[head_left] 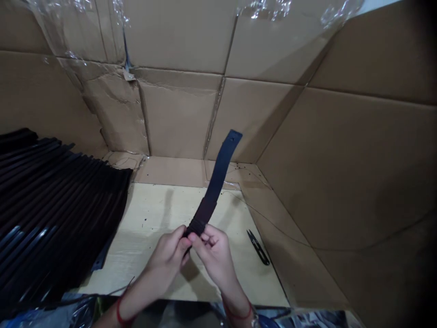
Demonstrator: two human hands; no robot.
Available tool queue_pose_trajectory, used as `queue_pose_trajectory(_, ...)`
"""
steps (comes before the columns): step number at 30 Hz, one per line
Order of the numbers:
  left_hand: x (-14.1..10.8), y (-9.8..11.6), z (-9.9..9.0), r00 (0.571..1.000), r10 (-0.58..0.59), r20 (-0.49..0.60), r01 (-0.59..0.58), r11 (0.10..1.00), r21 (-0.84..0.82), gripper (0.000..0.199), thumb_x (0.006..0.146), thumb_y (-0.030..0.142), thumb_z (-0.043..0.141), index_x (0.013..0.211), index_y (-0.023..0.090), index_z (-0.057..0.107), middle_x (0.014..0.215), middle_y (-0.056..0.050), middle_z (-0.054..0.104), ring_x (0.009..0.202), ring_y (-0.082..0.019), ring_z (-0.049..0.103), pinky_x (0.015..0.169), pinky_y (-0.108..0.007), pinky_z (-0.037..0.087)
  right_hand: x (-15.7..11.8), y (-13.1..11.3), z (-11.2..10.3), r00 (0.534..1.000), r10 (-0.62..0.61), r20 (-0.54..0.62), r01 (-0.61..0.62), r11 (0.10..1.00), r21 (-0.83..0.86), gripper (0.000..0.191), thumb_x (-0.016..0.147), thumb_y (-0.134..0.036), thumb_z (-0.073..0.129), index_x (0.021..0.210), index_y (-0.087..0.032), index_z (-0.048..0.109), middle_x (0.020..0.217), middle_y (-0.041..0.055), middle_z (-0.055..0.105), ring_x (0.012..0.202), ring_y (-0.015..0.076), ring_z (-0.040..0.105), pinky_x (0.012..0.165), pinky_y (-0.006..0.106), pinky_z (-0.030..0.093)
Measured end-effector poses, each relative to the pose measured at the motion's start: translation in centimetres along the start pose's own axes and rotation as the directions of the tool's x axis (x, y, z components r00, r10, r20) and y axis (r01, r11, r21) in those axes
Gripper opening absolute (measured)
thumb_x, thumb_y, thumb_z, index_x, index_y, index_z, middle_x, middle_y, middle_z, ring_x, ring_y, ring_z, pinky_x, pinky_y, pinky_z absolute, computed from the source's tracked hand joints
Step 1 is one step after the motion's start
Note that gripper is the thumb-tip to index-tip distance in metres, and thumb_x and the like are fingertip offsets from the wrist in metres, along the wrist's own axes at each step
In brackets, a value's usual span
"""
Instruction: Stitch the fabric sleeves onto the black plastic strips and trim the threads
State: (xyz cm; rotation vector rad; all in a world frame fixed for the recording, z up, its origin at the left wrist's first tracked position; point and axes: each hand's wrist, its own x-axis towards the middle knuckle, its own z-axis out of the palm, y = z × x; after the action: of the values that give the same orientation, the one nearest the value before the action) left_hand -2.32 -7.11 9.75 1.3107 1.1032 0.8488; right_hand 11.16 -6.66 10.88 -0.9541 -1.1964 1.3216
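A dark strap (221, 169) slants up and away from my hands, its far end raised and pierced with a small hole. Around its lower part sits a dark reddish sleeve (205, 210), bunched into folds near my fingers. My left hand (169, 250) pinches the strap's near end from the left. From the right, my right hand (215, 253) grips the same end, thumb on top, close beside the left thumb. The strap's lowest part is hidden by my fingers. Black thread snips (258, 247) lie on the pale board (136, 246), right of my hands.
A large stack of dark strips (64, 214) fills the left side. Cardboard walls (177, 114) enclose the back and right. A thin thread (273, 228) trails along the right. Plastic bags (78, 314) lie at the lower left edge.
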Motion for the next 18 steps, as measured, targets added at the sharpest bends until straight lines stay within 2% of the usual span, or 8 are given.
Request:
queue_pose_trajectory(2,0.1,0.0,-0.4,0.987,-0.087,0.138,0.105,0.986,-0.126,0.055,0.086,0.07,0.034,0.078,0.017,0.05,0.049,0.007,0.039,0.039,-0.006,0.03,0.038,-0.019,0.022,0.0,0.0,-0.2,0.998,0.005,0.058,-0.004,1.0,-0.027,0.033,0.075,-0.046,0.073,0.072,-0.014,0.065,0.054,-0.0011,0.055,0.049,0.0107,0.049,0.045,0.021,0.039)
queue_pose_trajectory(6,0.4,0.1,-0.1,0.989,-0.13,0.075,0.145,0.955,-0.259,0.056,0.08,0.072,0.044,0.069,0.018,0.045,0.044,0.009,0.036,0.035,-0.004,0.027,0.035,-0.016,0.02,0.2,0.0,-0.1,0.995,-0.052,-0.08,0.044,0.994,-0.103,0.034,0.074,-0.042,0.073,0.059,-0.016,0.057,0.05,-0.0015,0.055,0.044,0.0088,0.044,0.042,0.02,0.034)
queue_pose_trajectory(10,0.8,0.0,1.4,0.971,-0.218,0.1,0.238,0.835,-0.495,0.052,0.079,0.068,0.052,0.066,0.018,0.046,0.04,0.009,0.036,0.03,-0.003,0.026,0.031,-0.015,0.018,0.2,0.3,0.1,0.999,0.021,0.044,-0.019,0.999,-0.034,0.033,0.074,-0.044,0.073,0.063,-0.017,0.057,0.057,0.0023,0.063,0.05,0.0125,0.053,0.048,0.023,0.04)
queue_pose_trajectory(12,0.9,-0.1,1.1,0.967,-0.209,0.144,0.253,0.772,-0.582,0.048,0.083,0.061,0.052,0.064,0.018,0.047,0.039,0.009,0.034,0.029,-0.003,0.025,0.031,-0.015,0.019,-0.2,0.7,-0.9,0.996,0.068,0.062,-0.066,0.997,-0.039,0.035,0.074,-0.049,0.072,0.067,-0.017,0.059,0.055,0.0002,0.059,0.048,0.0111,0.048,0.046,0.023,0.035)
queue_pose_trajectory(14,0.8,0.2,-0.6,0.968,-0.186,0.17,0.253,0.733,-0.631,0.048,0.089,0.057,0.046,0.06,0.019,0.044,0.038,0.01,0.026,0.028,-0.002,0.021,0.031,-0.013,0.019,-1.1,1.1,-3.0,0.988,0.144,0.064,-0.136,0.985,-0.106,0.039,0.074,-0.056,0.07,0.069,-0.018,0.062,0.052,-0.0016,0.05,0.044,0.0094,0.038,0.041,0.023,0.025)
queue_pose_trajectory(16,0.6,0.7,-3.5,0.98,-0.158,0.124,0.2,0.707,-0.678,0.05,0.093,0.057,0.034,0.058,0.02,0.035,0.04,0.011,0.014,0.029,-0.001,0.011,0.03,-0.011,0.016,-2.7,0.9,-6.3,0.983,0.181,0.007,-0.176,0.965,-0.195,0.045,0.073,-0.061,0.068,0.065,-0.017,0.065,0.052,0.0001,0.047,0.043,0.0093,0.034,0.04,0.026,0.018)
queue_pose_trajectory(17,0.5,1.0,-5.2,0.99,-0.128,0.05,0.125,0.689,-0.714,0.049,0.094,0.057,0.032,0.06,0.02,0.034,0.043,0.01,0.011,0.03,-0.001,0.009,0.031,-0.009,0.015,-3.7,0.6,-8.2,0.982,0.188,-0.009,-0.185,0.959,-0.213,0.045,0.072,-0.059,0.07,0.059,-0.016,0.065,0.052,0.002,0.047,0.044,0.0102,0.037,0.04,0.027,0.018)
queue_pose_trajectory(18,0.4,1.3,-6.7,0.993,-0.055,-0.1,-0.04,0.65,-0.759,0.049,0.093,0.057,0.036,0.06,0.02,0.034,0.042,0.011,0.01,0.029,-0.001,0.008,0.029,-0.009,0.015,-4.8,-0.1,-10.2,0.981,0.189,-0.036,-0.192,0.953,-0.233,0.045,0.074,-0.055,0.071,0.053,-0.016,0.064,0.049,0.0032,0.047,0.044,0.0107,0.039,0.041,0.028,0.02)
